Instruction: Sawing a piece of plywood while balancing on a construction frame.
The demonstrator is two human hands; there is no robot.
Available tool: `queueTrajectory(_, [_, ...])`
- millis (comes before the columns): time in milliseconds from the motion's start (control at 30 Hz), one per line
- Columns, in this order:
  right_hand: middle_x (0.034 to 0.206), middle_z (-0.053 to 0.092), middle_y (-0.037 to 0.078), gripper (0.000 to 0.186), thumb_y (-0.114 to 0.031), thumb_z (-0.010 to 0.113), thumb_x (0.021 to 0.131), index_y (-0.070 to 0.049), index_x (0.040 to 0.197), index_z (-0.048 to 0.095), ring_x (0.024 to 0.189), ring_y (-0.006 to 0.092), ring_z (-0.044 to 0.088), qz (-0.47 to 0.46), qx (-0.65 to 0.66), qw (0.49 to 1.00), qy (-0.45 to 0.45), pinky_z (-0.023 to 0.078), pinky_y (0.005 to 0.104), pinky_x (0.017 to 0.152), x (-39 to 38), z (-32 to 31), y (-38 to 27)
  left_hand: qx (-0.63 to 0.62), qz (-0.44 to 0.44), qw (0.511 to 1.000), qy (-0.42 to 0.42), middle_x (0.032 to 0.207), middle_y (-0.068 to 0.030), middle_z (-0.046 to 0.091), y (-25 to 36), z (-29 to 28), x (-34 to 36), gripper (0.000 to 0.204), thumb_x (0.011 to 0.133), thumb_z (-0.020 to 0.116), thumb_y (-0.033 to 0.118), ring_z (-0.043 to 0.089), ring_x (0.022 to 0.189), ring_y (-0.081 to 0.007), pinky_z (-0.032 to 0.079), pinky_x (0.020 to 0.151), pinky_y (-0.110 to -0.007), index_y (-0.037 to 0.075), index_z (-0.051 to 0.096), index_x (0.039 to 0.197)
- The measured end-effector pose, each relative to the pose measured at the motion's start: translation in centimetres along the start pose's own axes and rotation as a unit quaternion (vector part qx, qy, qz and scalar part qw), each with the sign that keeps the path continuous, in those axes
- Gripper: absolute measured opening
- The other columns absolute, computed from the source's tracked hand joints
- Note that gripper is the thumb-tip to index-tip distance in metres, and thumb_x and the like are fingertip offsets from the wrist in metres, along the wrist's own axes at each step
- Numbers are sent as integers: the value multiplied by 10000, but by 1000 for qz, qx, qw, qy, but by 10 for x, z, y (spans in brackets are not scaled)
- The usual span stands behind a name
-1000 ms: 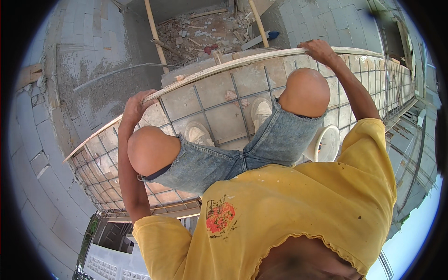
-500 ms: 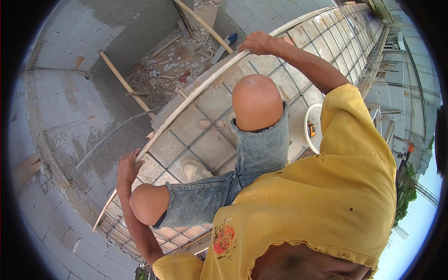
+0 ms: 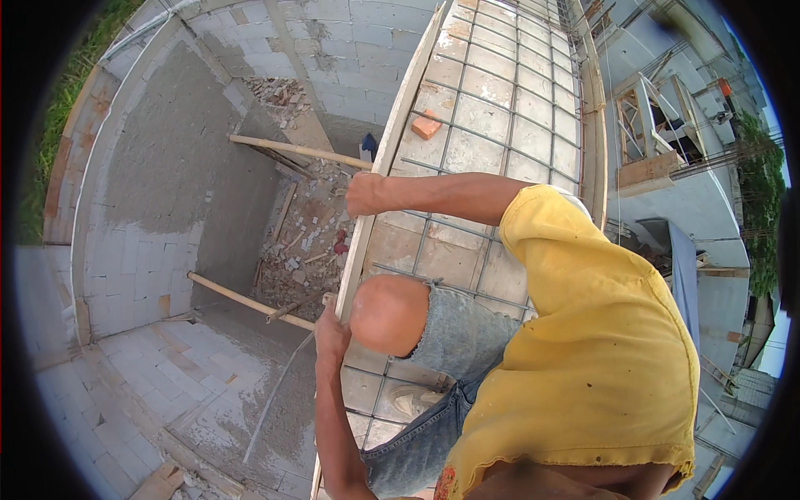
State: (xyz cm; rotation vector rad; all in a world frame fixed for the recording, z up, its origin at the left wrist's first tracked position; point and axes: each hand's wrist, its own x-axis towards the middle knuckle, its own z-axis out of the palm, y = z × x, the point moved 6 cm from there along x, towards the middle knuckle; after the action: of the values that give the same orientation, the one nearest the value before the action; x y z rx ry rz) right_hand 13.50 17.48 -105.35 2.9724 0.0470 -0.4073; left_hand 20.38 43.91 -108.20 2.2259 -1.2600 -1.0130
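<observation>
Head view showed green grass (image 3: 83, 92) at the far left, beyond a grey block wall (image 3: 154, 258) partly coated with mortar. To its right, 2 bamboo poles (image 3: 250, 302), 1 near and 1 far, ran rightward over broken rubble (image 3: 310, 221) on the ground below. A small blue object (image 3: 367, 146), too small to identify, was at the far end of that space.

The person's left hand (image 3: 332, 333) grasped the near part of a long timber edge board (image 3: 403, 117), and the right hand (image 3: 364, 194) was closed over the same board farther along. The board stood along the left side of a rebar grid (image 3: 512, 108), running from near to far, between the rubble and the bars. Right of its far part, 1 orange brick (image 3: 426, 127) lay among the bars.

A bare knee (image 3: 390, 315) was just right of the left hand, with 1 pale shoe (image 3: 414, 402) nearer. Farther right came the yellow shirt (image 3: 583, 350), a second timber board (image 3: 593, 125) bordering the grid, and green trees (image 3: 758, 192).
</observation>
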Motion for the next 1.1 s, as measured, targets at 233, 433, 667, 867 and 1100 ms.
queueTrajectory(233, [830, 700, 40, 229, -109, 658, 802, -230, 992, 698, 839, 284, 712, -39, 35, 998, 30, 543, 434, 624, -29, 14, 13, 63, -38, 996, 52, 954, -226, 693, 26, 1, -8, 386, 879, 708, 266, 657, 894, -437, 520, 775, -501, 145, 646, 1240])
queueTrajectory(433, [900, 723, 67, 302, -85, 629, 842, -250, 1082, 710, 891, 297, 713, -17, 72, 996, -42, 562, 429, 702, -7, 29, 27, 16, -30, 997, 70, 1031, -213, 690, 13, -6, -16, 430, 886, 696, 244, 652, 954, -418, 513, 812, -493, 157, 599, 1296])
queueTrajectory(667, [978, 725, 75, 364, -91, 652, 839, -230, 1174, 682, 915, 311, 696, -23, 56, 994, -96, 555, 428, 760, -23, 21, 38, 52, -217, 974, 28, 1246, -133, 661, -55, -28, -122, 655, 774, 776, 194, 610, 1159, -349, 454, 1000, -452, 163, 533, 1382])
queueTrajectory(867, [1034, 716, 82, 371, -70, 675, 824, -193, 1174, 675, 924, 316, 689, -53, 63, 993, -80, 546, 443, 781, -18, 19, 27, 102, -162, 961, 199, 1319, -103, 618, -69, -18, -160, 651, 731, 803, 159, 525, 1259, -349, 410, 1054, -476, 180, 577, 1342])
queueTrajectory(1100, [1052, 714, 99, 376, -7, 610, 804, -160, 1142, 677, 927, 319, 682, -19, 81, 992, -90, 539, 437, 791, -30, 11, 23, 93, -310, 925, 200, 1328, -36, 612, -92, -20, -197, 529, 744, 802, 158, 519, 1270, -307, 350, 1114, -505, 184, 646, 1248])
